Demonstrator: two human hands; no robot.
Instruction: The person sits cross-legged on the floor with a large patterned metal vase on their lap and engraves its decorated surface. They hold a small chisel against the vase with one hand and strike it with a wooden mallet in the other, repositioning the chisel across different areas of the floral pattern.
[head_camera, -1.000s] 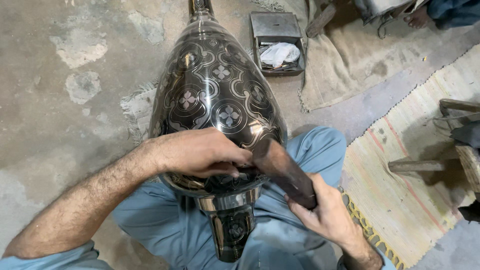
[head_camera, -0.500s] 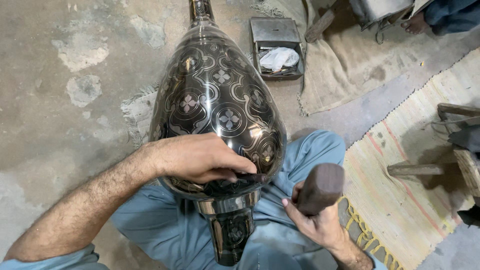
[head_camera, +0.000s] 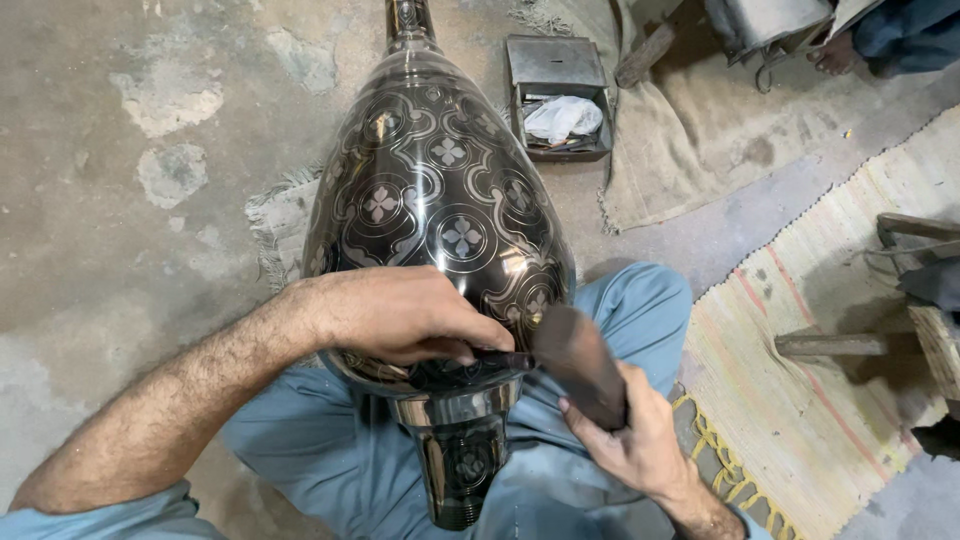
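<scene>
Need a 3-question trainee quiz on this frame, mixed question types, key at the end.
1. True or false: the left hand rests on the large dark engraved metal vase lying across the person's lap.
2. What does the right hand grip? A) a paintbrush B) a dark wooden mallet block C) a cloth
3. What lies on the floor beyond the vase, next to the burlap cloth?

Key: 1 true. 2 B; its face meets the end of a thin dark chisel pinched under the left hand's fingers. 3 An open metal box with a white rag inside.
</scene>
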